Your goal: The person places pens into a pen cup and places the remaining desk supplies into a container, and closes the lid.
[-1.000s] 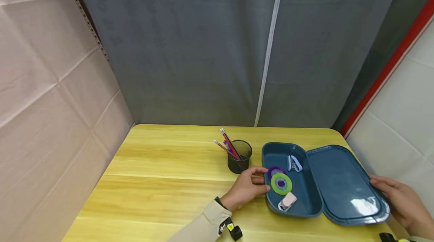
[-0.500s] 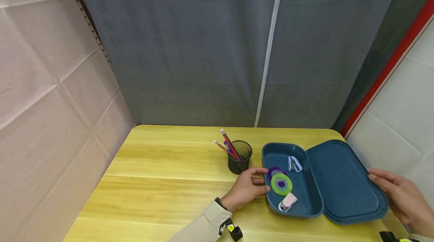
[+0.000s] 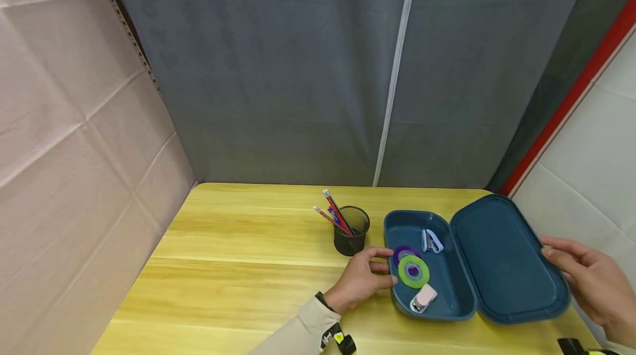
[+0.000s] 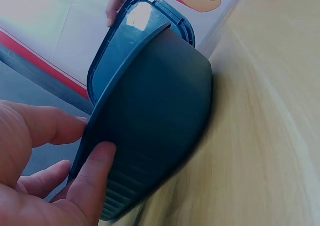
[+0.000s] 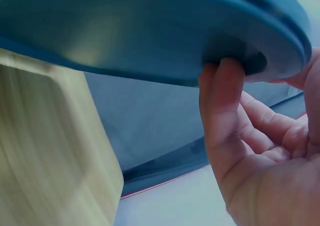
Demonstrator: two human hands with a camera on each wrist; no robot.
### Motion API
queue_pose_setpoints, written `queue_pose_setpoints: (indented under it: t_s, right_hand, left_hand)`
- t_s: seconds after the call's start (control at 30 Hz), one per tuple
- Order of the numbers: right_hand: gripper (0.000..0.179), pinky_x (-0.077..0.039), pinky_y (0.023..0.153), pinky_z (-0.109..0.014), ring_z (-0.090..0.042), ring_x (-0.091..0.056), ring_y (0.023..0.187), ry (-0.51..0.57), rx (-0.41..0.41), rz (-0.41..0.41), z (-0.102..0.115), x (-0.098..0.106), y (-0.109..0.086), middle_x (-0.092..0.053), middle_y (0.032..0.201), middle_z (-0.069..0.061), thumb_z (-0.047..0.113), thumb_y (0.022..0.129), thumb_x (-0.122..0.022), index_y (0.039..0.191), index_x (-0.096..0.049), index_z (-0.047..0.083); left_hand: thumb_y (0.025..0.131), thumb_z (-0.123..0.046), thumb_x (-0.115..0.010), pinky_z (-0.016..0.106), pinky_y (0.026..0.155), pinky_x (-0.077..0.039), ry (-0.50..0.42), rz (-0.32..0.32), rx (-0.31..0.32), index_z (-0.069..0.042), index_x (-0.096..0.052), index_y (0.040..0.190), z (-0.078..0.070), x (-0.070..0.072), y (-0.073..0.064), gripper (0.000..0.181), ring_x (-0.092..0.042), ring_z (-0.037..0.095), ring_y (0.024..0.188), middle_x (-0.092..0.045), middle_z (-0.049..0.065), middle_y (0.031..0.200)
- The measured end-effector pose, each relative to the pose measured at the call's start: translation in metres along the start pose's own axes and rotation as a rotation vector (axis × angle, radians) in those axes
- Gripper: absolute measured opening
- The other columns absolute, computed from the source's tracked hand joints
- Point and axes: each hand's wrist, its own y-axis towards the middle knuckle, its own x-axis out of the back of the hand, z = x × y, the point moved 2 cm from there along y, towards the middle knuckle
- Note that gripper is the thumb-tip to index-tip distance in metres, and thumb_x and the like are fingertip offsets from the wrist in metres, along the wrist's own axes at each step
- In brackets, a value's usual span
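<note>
Centrally, blue case (image 3: 447, 266) sits on table (image 3: 238, 266) near right edge, lid (image 3: 502, 255) raised partway. Head view alone shows contents: green tape ring (image 3: 413, 271), purple ring (image 3: 403, 252), pink eraser (image 3: 422, 296), blue stapler (image 3: 431, 240). Left wrist view shows left hand (image 3: 359, 276) gripping case's outer wall, thumb and fingers curled on it. Right wrist view shows right hand (image 3: 591, 283) holding lid rim, thumb (image 5: 220, 101) pressed underneath. Pencil cup (image 3: 350, 229) just left of case.

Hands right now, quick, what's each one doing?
Left hand: fingers grip the case's tray at its left wall.
Right hand: fingers lift the raised lid.
</note>
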Motion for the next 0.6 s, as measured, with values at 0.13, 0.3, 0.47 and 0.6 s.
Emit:
queue_pose_setpoints:
  t_s: [0.13, 0.3, 0.47, 0.6]
  right_hand:
    - [0.035, -0.064, 0.063, -0.027, 0.004, -0.071, 0.084, 0.003, 0.028, -0.003, 0.010, -0.004, -0.002, -0.067, 0.104, 0.031, 0.011, 0.110, -0.056, 0.111, -0.070, 0.043]
    - [0.035, -0.063, 0.063, -0.024, 0.004, -0.071, 0.085, 0.025, 0.065, -0.009, 0.017, -0.008, -0.005, -0.069, 0.105, 0.029, 0.008, 0.109, -0.057, 0.113, -0.072, 0.040]
    - [0.036, -0.058, 0.068, -0.011, 0.008, -0.067, 0.089, -0.019, 0.086, -0.019, 0.024, -0.013, -0.008, -0.072, 0.101, 0.025, 0.007, 0.108, -0.059, 0.117, -0.071, 0.039]
    - [0.033, -0.053, 0.072, -0.006, 0.012, -0.063, 0.091, -0.183, 0.070, -0.036, 0.030, -0.018, -0.009, -0.068, 0.100, 0.029, 0.013, 0.109, -0.060, 0.125, -0.066, 0.040]
  left_hand:
    - [0.084, 0.001, -0.085, 0.026, 0.077, -0.060, 0.030, -0.006, 0.001, -0.008, -0.067, 0.137, -0.003, 0.000, -0.002, 0.056, -0.070, 0.023, 0.114, -0.066, 0.015, 0.135]
    - [0.083, 0.000, -0.086, 0.024, 0.077, -0.060, 0.063, -0.017, -0.001, -0.009, -0.069, 0.134, -0.006, 0.001, -0.002, 0.054, -0.071, 0.021, 0.113, -0.062, 0.011, 0.135]
    - [0.083, -0.003, -0.086, 0.021, 0.083, -0.059, 0.151, -0.045, -0.023, -0.012, -0.070, 0.133, -0.012, 0.003, -0.003, 0.053, -0.068, 0.016, 0.113, -0.059, 0.003, 0.133]
    - [0.085, -0.010, -0.086, 0.022, 0.087, -0.057, 0.220, -0.068, -0.055, -0.017, -0.070, 0.132, -0.019, 0.004, -0.002, 0.051, -0.065, 0.015, 0.115, -0.059, 0.002, 0.133]
